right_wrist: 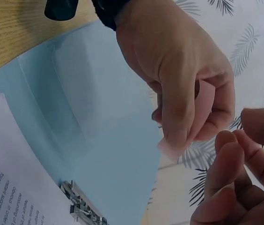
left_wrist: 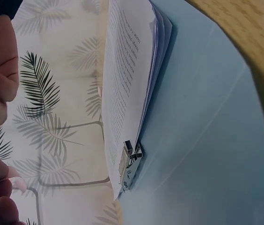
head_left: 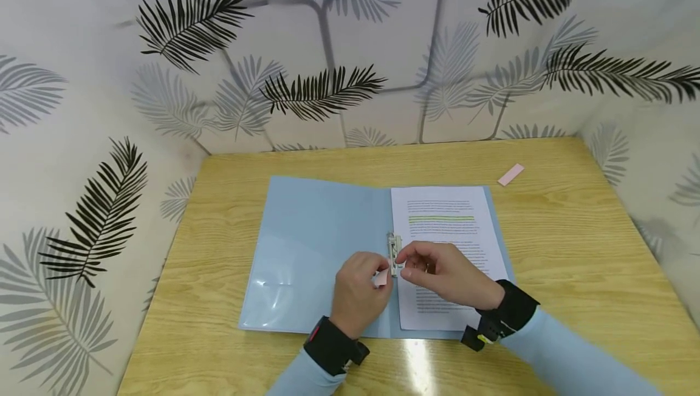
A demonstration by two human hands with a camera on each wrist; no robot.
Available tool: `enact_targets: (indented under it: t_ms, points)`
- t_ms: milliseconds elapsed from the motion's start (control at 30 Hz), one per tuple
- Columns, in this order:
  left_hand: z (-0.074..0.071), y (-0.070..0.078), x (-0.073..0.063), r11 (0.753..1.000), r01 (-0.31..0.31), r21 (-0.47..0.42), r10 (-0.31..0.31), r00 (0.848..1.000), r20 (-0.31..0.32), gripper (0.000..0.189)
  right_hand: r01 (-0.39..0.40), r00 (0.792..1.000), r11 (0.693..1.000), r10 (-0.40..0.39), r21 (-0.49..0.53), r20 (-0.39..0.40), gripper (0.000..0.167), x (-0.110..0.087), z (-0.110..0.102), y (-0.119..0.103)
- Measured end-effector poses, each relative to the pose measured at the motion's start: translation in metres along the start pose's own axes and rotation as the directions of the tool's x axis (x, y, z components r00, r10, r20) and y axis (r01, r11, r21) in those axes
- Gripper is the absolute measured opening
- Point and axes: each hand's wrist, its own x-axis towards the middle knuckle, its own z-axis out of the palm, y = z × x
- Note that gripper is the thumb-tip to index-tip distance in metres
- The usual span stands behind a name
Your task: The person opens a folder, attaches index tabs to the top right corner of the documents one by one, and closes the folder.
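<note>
Over the spine of an open blue folder (head_left: pixel 312 232), my left hand (head_left: pixel 358 293) pinches a pink paper strip (head_left: pixel 381 278) between thumb and fingers. The right wrist view shows this strip bent along the thumb, with one end sticking out past its tip. Close beside it is my right hand (head_left: pixel 451 274), fingers loosely bent and thumb apart from the index finger, with nothing seen between them. Below both hands lie printed sheets (head_left: pixel 443 223), held at their left edge by the folder's metal clip (left_wrist: pixel 130 164). A green highlighted line crosses the top sheet.
Another pink strip (head_left: pixel 511 175) lies on the wooden table (head_left: pixel 569 232), beyond the folder's top right corner. A leaf-patterned cloth (head_left: pixel 377 37) hangs behind the table and along its sides. Both wrists wear black straps.
</note>
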Motion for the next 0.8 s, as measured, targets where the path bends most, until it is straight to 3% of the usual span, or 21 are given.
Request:
enact_targets:
  t_ms: [133,300,367,567,800]
  points:
    - [0.0,0.002,0.001,1.0,0.007,-0.002,-0.007,0.999,0.034,0.014,0.103,0.995,0.994,-0.104,-0.045,-0.005,0.016,0.0,0.007,-0.008]
    - [0.001,0.003,0.0,0.999,-0.029,0.015,0.029,0.999,0.04,0.016,0.243,0.969,0.965,-0.246,-0.097,-0.02,0.022,0.002,0.015,-0.029]
    - [0.002,0.003,0.0,0.999,-0.046,0.019,0.045,0.998,0.038,0.013,0.272,0.96,0.956,-0.277,-0.109,-0.032,0.023,0.002,0.017,-0.024]
    - [0.003,0.003,0.0,0.997,-0.075,0.025,0.074,0.997,0.031,0.013,0.277,0.957,0.953,-0.285,-0.119,-0.054,0.016,0.003,0.02,0.0]
    - [0.001,-0.002,-0.003,0.995,-0.095,-0.011,0.095,0.993,0.069,0.017,0.257,0.964,0.962,-0.262,-0.088,-0.044,0.016,-0.001,0.014,0.005]
